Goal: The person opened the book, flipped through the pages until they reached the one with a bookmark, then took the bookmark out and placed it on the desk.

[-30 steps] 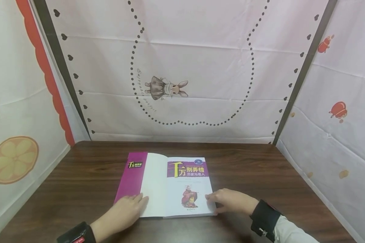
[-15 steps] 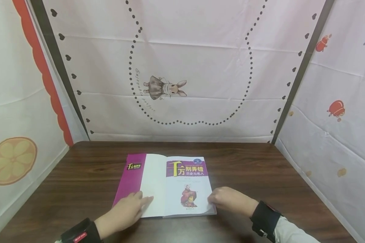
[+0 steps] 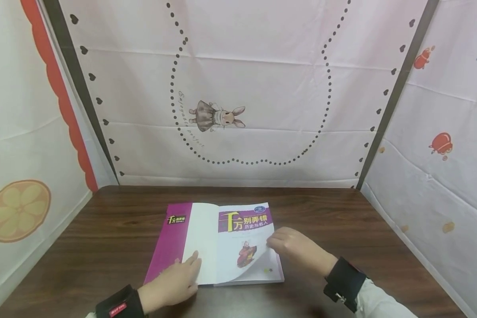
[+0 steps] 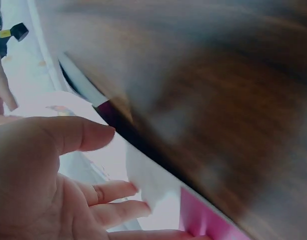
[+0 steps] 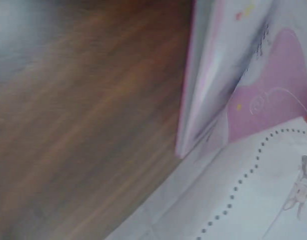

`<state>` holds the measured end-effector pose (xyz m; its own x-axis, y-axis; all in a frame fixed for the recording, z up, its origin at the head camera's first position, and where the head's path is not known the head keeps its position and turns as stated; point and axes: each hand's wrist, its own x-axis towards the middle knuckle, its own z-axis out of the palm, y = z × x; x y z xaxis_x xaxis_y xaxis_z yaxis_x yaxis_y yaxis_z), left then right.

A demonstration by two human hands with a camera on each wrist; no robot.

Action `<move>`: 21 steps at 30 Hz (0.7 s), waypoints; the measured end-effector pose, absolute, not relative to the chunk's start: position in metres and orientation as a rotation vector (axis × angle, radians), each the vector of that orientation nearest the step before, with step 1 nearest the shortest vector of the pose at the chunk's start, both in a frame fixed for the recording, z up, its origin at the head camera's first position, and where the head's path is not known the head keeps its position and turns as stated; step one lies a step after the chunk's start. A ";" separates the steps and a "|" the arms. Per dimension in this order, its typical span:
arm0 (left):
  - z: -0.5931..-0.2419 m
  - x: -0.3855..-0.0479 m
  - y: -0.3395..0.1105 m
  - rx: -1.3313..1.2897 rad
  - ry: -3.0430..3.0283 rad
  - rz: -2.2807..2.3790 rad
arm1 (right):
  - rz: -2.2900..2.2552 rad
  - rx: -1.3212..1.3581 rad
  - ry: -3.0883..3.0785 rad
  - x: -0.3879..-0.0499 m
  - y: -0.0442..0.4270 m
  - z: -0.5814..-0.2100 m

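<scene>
An open book lies on the brown table, its purple flap spread out at the left. The left hand rests with extended fingers on the lower part of the flap and the blank left page; in the left wrist view its thumb and fingers are spread at the book's lower edge. At the right edge the right hand pinches the title page, whose lower right corner is lifted and curved over the page beneath. In the right wrist view the lifted page stands above the book block; only a fingertip shows.
The brown wooden table extends around the book. White printed cloth hangs behind it, with more cloth at the left and right sides. Black bands are on both wrists.
The right hand has moved up and slightly left, lifting the title page's lower corner and showing the page below. The left hand has shifted slightly right on the book.
</scene>
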<state>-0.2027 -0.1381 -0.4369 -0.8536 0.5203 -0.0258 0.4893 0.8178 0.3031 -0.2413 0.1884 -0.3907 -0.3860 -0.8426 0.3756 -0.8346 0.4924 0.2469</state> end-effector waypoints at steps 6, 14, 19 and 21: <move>-0.434 -0.212 -0.122 0.795 2.989 0.342 | -0.058 1.373 -2.087 -0.244 0.178 -0.380; -0.434 -0.220 -0.099 0.561 3.061 0.412 | -0.149 1.414 -1.934 -0.246 0.159 -0.366; -0.434 -0.218 -0.091 0.555 3.082 0.394 | -0.166 1.423 -1.854 -0.248 0.152 -0.366; -0.434 -0.216 -0.089 0.554 3.097 0.376 | -0.156 1.414 -1.853 -0.248 0.151 -0.367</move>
<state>-0.2158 -0.0891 -0.4337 -0.9385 0.3385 0.0682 0.3450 0.9107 0.2271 -0.2481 0.1508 -0.3668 -0.0728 -0.8607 0.5039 -0.7647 0.3725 0.5258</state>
